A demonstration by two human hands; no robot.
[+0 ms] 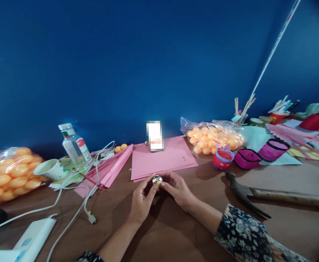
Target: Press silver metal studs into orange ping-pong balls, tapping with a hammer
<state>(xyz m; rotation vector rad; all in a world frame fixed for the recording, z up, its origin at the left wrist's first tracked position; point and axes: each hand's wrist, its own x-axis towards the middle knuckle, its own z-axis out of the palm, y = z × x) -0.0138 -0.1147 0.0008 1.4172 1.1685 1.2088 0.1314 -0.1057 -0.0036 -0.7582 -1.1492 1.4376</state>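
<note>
Your left hand and right hand meet at mid-view, above the brown tabletop. Between them: a small shiny silver ball, just off the near edge of the pink sheets. Grip: both your thumbs and fingertips pinch the ball, one hand from each side; a yellowish spot shows low on it, too small to make out.

To your right, a hammer lies flat, head toward the sheets; beyond it, two magenta bands and a bag of orange balls. To your left, a white cable, a tipped paper cup and a clear bottle, leaning.
</note>
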